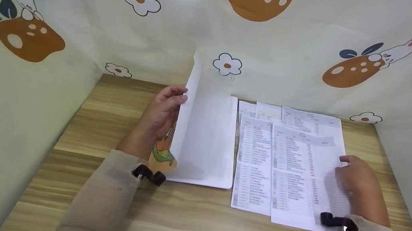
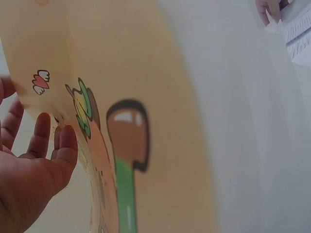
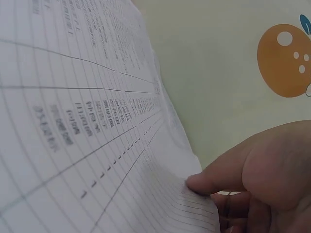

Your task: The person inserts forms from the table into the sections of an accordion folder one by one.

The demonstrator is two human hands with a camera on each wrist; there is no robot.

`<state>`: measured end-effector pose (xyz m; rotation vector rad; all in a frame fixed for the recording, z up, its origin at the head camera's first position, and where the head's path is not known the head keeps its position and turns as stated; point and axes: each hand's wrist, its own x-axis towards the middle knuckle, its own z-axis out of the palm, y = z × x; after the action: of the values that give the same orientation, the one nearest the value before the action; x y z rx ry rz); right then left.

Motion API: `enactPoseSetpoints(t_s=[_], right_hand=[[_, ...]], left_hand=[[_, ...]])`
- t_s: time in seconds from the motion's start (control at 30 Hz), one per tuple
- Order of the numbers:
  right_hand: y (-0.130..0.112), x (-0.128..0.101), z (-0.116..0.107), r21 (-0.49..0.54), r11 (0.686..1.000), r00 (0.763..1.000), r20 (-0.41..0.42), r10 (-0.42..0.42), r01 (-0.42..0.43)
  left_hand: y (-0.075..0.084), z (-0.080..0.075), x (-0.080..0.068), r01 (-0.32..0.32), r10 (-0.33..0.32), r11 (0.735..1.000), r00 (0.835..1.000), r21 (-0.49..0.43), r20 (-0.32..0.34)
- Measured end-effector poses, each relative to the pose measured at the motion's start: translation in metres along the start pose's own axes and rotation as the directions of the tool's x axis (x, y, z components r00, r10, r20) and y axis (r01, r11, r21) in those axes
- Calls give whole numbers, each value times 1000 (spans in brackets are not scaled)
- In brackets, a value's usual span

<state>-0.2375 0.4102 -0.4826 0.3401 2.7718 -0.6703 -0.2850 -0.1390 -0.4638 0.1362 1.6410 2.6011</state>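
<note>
A folder or booklet with a white inside (image 1: 208,144) stands open on the table, its left cover raised upright. My left hand (image 1: 164,109) holds that cover's left edge; the thumb and fingers meet it near the upper part. In the left wrist view the tan outer side of the cover (image 2: 160,73) shows cartoon drawings, with my left hand (image 2: 36,170) against it. On the right lies a printed sheet (image 1: 296,176) with table rows. My right hand (image 1: 358,181) pinches its right edge; in the right wrist view the thumb (image 3: 214,179) presses on the sheet's face, fingers behind.
Another printed sheet (image 1: 251,178) lies partly under the held one, and several more sheets (image 1: 310,122) lie behind. The wooden table (image 1: 190,226) ends at a cream curtain-like backdrop (image 1: 175,46) with rabbit and fruit prints.
</note>
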Motion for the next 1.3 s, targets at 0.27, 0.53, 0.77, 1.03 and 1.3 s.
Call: enactPoseSetpoints(t_s=[0.27, 0.53, 0.77, 1.03, 1.3], right_hand=[[-5, -3, -7, 182, 983, 996, -93, 13, 4], [-19, -12, -11, 495, 869, 987, -148, 58, 23], [-28, -21, -18, 858, 508, 997, -80, -6, 72], [-54, -26, -17, 966, 228, 990, -104, -95, 123], [-100, -27, -16, 981, 120, 975, -133, -176, 155]], left_hand=[[-1, 0, 0, -2, 2, 1000, 1000, 0, 4], [-1, -1, 0, 9, -9, 1000, 1000, -5, 11], [0, 1, -1, -2, 2, 1000, 1000, -3, 22], [1, 2, -1, -10, 10, 1000, 1000, -10, 24], [3, 2, -2, -10, 10, 1000, 1000, 2, 24]])
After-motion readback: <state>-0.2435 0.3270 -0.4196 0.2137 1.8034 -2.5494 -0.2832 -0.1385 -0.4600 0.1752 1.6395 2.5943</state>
